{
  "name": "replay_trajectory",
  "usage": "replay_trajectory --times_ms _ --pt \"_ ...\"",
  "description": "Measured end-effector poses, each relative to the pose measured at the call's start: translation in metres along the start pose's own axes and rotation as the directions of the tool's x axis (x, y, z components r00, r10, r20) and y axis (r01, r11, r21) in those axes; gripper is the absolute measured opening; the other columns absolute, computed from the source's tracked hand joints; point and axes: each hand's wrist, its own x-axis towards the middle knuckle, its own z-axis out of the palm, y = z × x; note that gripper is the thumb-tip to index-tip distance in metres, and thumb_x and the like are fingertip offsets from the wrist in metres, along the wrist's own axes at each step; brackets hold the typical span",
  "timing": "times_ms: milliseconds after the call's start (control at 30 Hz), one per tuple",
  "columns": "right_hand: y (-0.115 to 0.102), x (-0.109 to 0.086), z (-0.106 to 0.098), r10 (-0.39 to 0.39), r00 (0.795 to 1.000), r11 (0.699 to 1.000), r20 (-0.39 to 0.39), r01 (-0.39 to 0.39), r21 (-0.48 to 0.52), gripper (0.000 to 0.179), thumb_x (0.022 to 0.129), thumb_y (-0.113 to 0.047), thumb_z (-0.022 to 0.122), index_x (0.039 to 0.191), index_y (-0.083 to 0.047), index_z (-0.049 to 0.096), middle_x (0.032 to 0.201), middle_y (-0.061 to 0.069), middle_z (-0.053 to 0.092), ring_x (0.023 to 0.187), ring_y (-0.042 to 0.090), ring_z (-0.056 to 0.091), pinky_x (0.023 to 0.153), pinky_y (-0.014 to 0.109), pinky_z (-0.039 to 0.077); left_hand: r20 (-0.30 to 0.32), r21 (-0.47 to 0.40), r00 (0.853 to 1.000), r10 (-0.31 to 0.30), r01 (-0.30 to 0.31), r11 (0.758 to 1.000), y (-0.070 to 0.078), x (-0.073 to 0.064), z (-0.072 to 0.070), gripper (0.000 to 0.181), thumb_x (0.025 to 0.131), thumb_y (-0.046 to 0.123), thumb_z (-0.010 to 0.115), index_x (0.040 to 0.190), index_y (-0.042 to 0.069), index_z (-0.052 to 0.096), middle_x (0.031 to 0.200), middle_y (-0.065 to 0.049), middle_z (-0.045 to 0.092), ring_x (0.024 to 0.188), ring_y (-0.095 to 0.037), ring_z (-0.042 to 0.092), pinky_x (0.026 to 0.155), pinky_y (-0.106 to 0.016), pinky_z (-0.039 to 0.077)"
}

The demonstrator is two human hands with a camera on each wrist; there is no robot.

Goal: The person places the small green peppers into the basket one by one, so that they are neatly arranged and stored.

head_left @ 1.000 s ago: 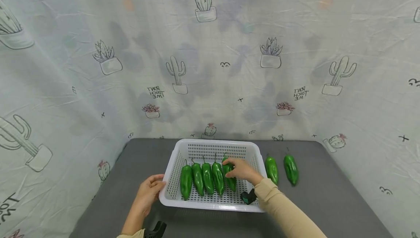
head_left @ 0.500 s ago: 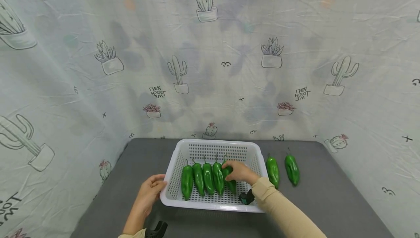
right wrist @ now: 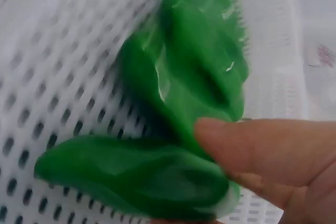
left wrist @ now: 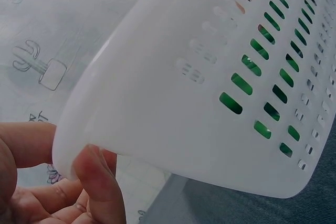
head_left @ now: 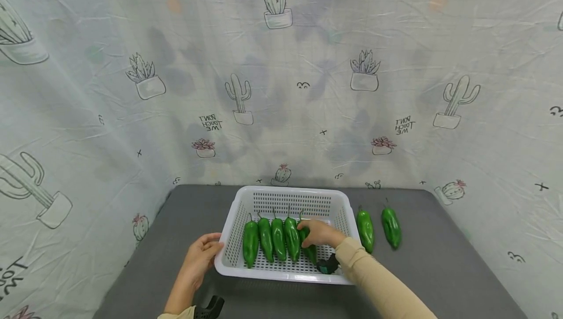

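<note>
A white perforated plastic basket (head_left: 286, 277) stands on the grey table, with several long green peppers (head_left: 278, 238) side by side in it, stems toward the far side. My left hand (head_left: 195, 260) pinches the basket's left rim; in the left wrist view the thumb (left wrist: 100, 182) presses on the rim (left wrist: 79, 150). My right hand (head_left: 320, 233) reaches inside and holds the rightmost green pepper (head_left: 311, 254) between thumb and fingers, covering its middle. The right wrist view has that pepper (right wrist: 131, 177) lying beneath the thumb (right wrist: 252, 145), other peppers (right wrist: 194, 56) beyond it.
Two more green peppers, one (head_left: 365, 231) near the basket's right wall and another (head_left: 391, 228) farther right, lie on the grey table (head_left: 440, 260). A cactus-print curtain (head_left: 281, 89) closes off the back and sides.
My right hand has shifted slightly nearer and to the left over the rightmost pepper. My left hand stays at the rim, and the basket stands where it was.
</note>
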Motion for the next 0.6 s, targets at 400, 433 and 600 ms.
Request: replay_trajectory --times_ms 400,433,600 --pt "0.001 0.0008 0.0002 -0.02 1.0 0.999 0.016 0.019 0.041 0.062 0.073 -0.012 0.078 0.131 -0.007 0.055 0.14 0.019 0.047 0.129 0.04 0.042 0.103 0.056 0.033 -0.001 0.008 1.0 0.0 0.0 1.0 0.0002 0.0019 -0.0004 0.038 0.093 0.005 0.056 0.129 -0.005 0.047 0.102 -0.012 0.065 0.089 -0.019 0.064 0.068 -0.03 0.051" --pt "0.0006 0.0006 -0.0005 -0.032 0.999 0.999 0.007 0.031 0.042 0.063 0.073 -0.012 0.078 0.131 -0.007 0.055 0.141 0.019 0.047 0.13 0.04 0.042 0.103 0.057 0.033 0.0 0.009 1.0 0.001 -0.001 1.0 0.0001 0.0019 -0.0005 0.038 0.094 0.006 0.056 0.129 -0.005 0.047 0.102 -0.012 0.065 0.09 -0.019 0.064 0.068 -0.03 0.051" --pt "0.0012 0.0008 -0.0024 -0.054 0.997 0.997 -0.048 0.057 0.046 0.062 0.073 -0.012 0.078 0.131 -0.007 0.055 0.137 0.019 0.051 0.123 0.04 0.048 0.096 0.056 0.041 0.0 0.008 1.0 0.0 0.0 1.0 -0.0008 0.0013 -0.0005 0.038 0.094 0.006 0.056 0.129 -0.005 0.047 0.102 -0.012 0.065 0.09 -0.02 0.064 0.068 -0.031 0.051"
